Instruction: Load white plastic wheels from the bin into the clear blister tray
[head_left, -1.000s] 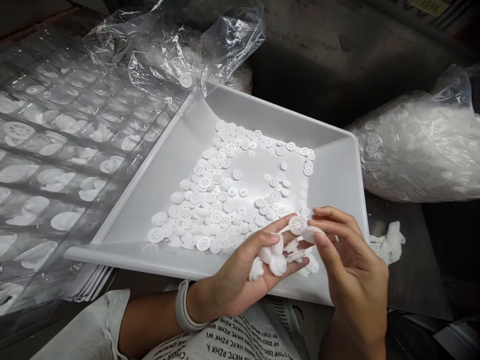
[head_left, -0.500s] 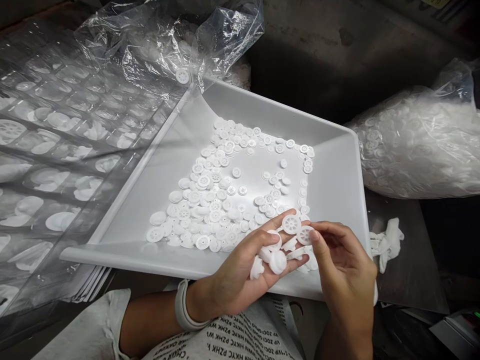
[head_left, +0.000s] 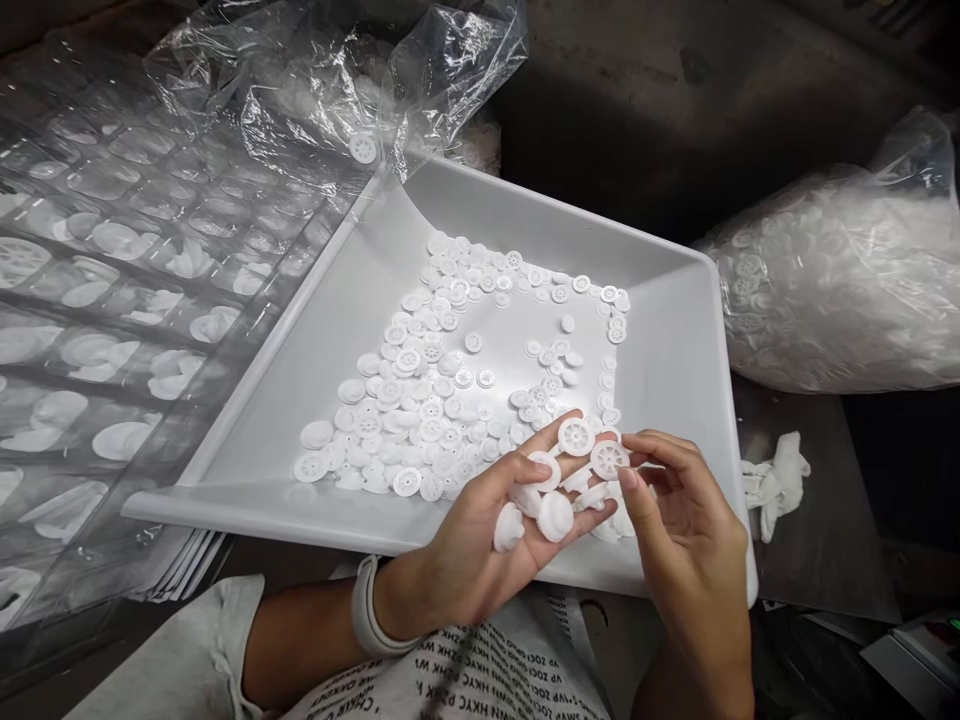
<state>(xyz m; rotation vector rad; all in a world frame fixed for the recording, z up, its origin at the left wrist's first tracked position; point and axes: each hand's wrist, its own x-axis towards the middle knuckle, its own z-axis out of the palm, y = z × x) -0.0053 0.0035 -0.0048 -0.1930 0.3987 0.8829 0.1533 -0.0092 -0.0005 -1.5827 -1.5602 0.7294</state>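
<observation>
My left hand [head_left: 480, 520] lies palm up over the front of a white plastic tray [head_left: 664, 340], holding several small white spoked plastic wheels [head_left: 544, 500] in its palm and fingers. One wheel [head_left: 576, 436] sits at the left fingertips. My right hand [head_left: 694, 530] is just to the right, pinching another spoked wheel [head_left: 609, 459] between thumb and finger. A loose layer of similar wheels [head_left: 427, 400] is spread across the tray floor, next to my left fingertips.
Clear moulded blister sheets [head_left: 127, 340] are stacked on the left, with a clear plastic bag [head_left: 330, 90] and a stray wheel [head_left: 363, 149] behind the tray. A full bag of white parts [head_left: 840, 290] lies to the right, above a crumpled white glove [head_left: 776, 482].
My right hand has moved slightly left and turned its wheel to face upward. The left hand has barely moved, and the view has shifted a little.
</observation>
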